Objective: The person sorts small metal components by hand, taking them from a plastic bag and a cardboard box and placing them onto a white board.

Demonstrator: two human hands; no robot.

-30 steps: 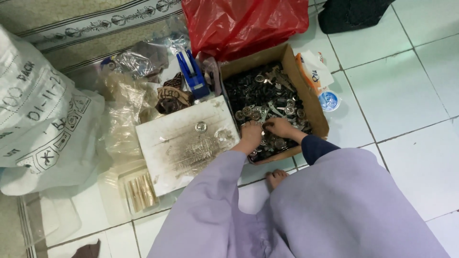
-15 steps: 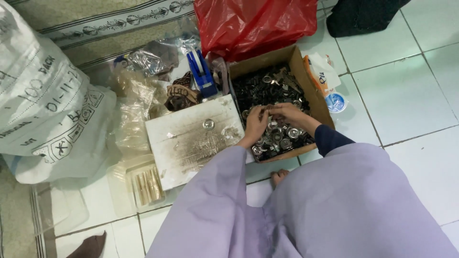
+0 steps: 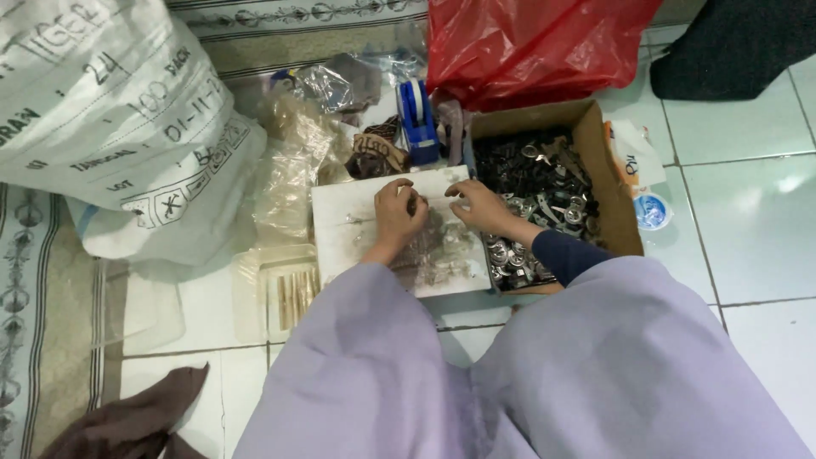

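Both hands over white board (image 3: pixel 357 229) on tiled floor. Left hand (image 3: pixel 398 212) near board's top edge, fingers curled shut on small part, too small to identify. Right hand (image 3: pixel 478 206) at board's top right corner, fingertips pinched together; contents unclear. Cardboard box (image 3: pixel 608 204) of metal parts (image 3: pixel 535 191) touches board's right edge.

Packaging-wise there's a fair bit on this floor. Big white woven sack (image 3: pixel 119 127) with black stencilled print slumps at the upper left. A crumpled red plastic bag (image 3: pixel 531 47) sits at the top, right behind an open brown cardboard box (image 3: pixel 625 212) full of small metal parts. Clear crinkly plastic bags (image 3: pixel 297 161) pile up between the sack and the box. Just right of the box, 1 white packet (image 3: pixel 633 153) with orange print, and a small round blue-and-white lid (image 3: pixel 653 210).
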